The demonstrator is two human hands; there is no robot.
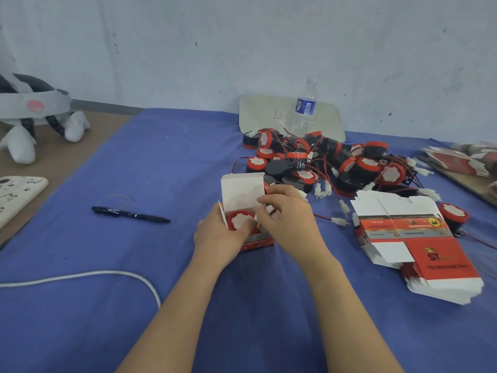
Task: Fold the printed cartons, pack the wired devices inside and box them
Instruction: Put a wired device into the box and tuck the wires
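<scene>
Left hand (pixel 217 232), centre of frame: fingers wrapped round the left wall of the carton (pixel 243 192), steadying it on the blue cloth (pixel 166 162).

Right hand (pixel 285 216): fingers curled, pinching a small white piece at the carton mouth. Probably a side flap; a wire plug is not excluded.

Device (pixel 240 220) sits inside, red rim up, lid flap upright behind it.

Judgement: thin card, light, creases easily, so hold the walls near the corners and fold flaps by their edges. The device looks rigid; its thin wire is likely springy, so tuck it in first.

Device pile (pixel 322 162) lies above and to the right, flat cartons (pixel 419 246) at right.
</scene>
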